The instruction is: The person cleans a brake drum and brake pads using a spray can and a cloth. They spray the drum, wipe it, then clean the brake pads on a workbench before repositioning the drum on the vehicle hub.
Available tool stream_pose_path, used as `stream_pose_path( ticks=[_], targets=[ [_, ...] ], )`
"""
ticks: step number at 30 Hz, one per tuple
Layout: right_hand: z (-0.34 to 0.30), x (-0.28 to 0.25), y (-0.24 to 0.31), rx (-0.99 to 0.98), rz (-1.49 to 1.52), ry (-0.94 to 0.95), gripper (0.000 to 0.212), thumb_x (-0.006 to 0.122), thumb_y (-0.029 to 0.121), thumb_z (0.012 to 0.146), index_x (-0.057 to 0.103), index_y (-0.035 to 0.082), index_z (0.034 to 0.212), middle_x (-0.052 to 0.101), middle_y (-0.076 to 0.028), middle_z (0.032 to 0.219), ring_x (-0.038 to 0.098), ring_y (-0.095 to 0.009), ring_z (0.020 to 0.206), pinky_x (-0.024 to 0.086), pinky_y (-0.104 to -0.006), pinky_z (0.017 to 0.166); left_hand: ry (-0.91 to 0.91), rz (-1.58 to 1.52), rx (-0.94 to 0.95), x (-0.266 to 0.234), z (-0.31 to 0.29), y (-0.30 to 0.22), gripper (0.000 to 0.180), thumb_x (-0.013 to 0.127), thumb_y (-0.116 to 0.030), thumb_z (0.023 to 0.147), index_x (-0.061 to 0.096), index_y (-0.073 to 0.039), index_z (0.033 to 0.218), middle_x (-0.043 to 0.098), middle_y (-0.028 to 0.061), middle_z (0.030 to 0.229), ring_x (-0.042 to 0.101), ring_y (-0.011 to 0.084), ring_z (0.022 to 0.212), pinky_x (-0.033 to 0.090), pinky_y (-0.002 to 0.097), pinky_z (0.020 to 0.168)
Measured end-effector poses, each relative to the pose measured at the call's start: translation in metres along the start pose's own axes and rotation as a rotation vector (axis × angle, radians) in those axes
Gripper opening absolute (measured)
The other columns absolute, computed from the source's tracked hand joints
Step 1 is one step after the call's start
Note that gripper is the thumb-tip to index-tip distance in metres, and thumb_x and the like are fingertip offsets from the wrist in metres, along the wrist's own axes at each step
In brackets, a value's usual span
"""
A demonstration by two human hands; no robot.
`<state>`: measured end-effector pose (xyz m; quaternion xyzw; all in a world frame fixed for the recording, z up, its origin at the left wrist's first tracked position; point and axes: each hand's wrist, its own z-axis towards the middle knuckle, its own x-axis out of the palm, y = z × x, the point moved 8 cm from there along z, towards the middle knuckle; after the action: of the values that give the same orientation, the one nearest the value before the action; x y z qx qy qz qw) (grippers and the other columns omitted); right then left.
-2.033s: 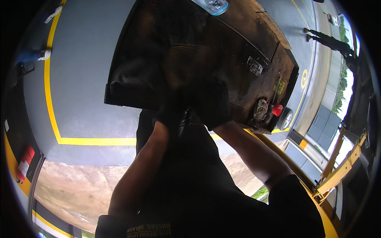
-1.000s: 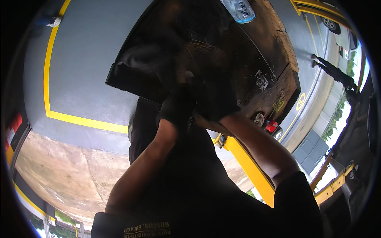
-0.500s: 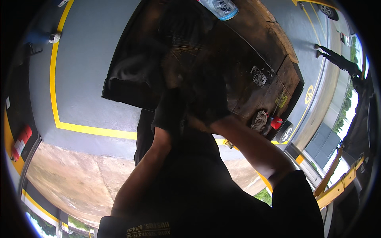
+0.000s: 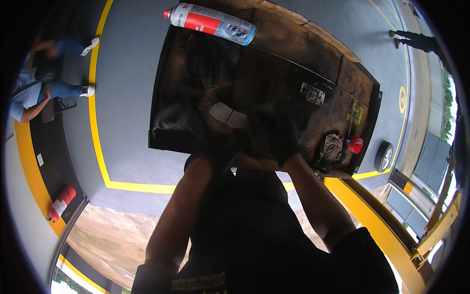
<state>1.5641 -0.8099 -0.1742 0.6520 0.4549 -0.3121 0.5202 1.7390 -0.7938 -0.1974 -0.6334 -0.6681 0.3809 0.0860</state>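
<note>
My left hand, in a black glove, is at the near edge of a dark, worn work tray. A pale grey brake pad with a groove across its middle shows just beyond its fingers, which look closed on it, though deep shadow hides most of the grip. Close by on the right, my right hand, also black-gloved, is over the tray. Its fingers are lost against the dark surface. A dark grey cloth-like bundle lies left of the pad, and thin bristles show beyond it.
A silver and red spray can lies sideways at the tray's far left. Toward the right are a red-capped item and a dirty round piece. A yellow lift arm runs at lower right. A seated person is at left.
The view has shifted, bringing the whole spray can and the seated person into sight. My hands have moved slightly apart, and the brake pad's pale face now shows.
</note>
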Motion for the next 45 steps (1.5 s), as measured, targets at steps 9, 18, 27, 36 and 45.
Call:
stream_pose_path(
  ticks=[9,18,27,36,45],
  targets=[
    [-0.01,-0.024,-0.029,0.068,0.036,-0.162,0.027,0.069,0.039,0.094,0.073,0.022,0.115,0.065,-0.015,0.13,0.066,-0.039,0.113,0.055,-0.0494,0.096,-0.717,0.671,0.27,-0.113,-0.004,-0.034,0.068,0.073,-0.034,0.094,0.048,-0.019,0.156,0.042,0.0184,0.162,0.047,0.0396,0.145,0.042,0.0493,0.117],
    [0.002,0.008,0.027,-0.122,0.016,-0.126,0.031,0.064,0.04,0.097,0.072,0.017,0.116,0.067,-0.019,0.126,0.067,-0.041,0.113,0.055,-0.0523,0.091,-0.367,0.107,-0.444,-0.023,0.002,0.027,0.068,0.068,-0.049,0.095,0.051,-0.012,0.151,0.058,0.0177,0.149,0.06,0.0389,0.132,0.049,0.0479,0.109],
    [0.031,0.009,0.02,0.258,0.147,-0.07,0.037,0.059,0.041,0.1,0.073,0.011,0.115,0.073,-0.018,0.115,0.069,-0.041,0.11,0.054,-0.053,0.094,-0.444,-0.225,-0.231,0.042,0.027,0.062,0.057,0.069,-0.046,0.096,0.062,-0.012,0.142,0.063,0.0185,0.142,0.062,0.0366,0.129,0.052,0.0429,0.106],
    [0.024,0.009,0.02,0.156,0.029,-0.104,0.04,0.056,0.043,0.101,0.075,0.012,0.118,0.074,-0.019,0.113,0.07,-0.04,0.106,0.052,-0.0524,0.093,-0.586,-0.081,-0.058,0.012,0.0,0.023,0.067,0.074,-0.051,0.093,0.06,-0.013,0.146,0.067,0.0166,0.137,0.064,0.0347,0.127,0.051,0.041,0.107],
    [0.025,0.022,-0.003,0.038,0.014,-0.114,0.043,0.057,0.046,0.102,0.074,0.011,0.12,0.073,-0.018,0.119,0.068,-0.039,0.11,0.051,-0.0526,0.094,-0.521,0.144,-0.122,0.01,0.002,0.018,0.09,0.079,-0.062,0.084,0.048,-0.018,0.157,0.051,0.0165,0.155,0.053,0.0399,0.138,0.045,0.0455,0.114]
  ],
)
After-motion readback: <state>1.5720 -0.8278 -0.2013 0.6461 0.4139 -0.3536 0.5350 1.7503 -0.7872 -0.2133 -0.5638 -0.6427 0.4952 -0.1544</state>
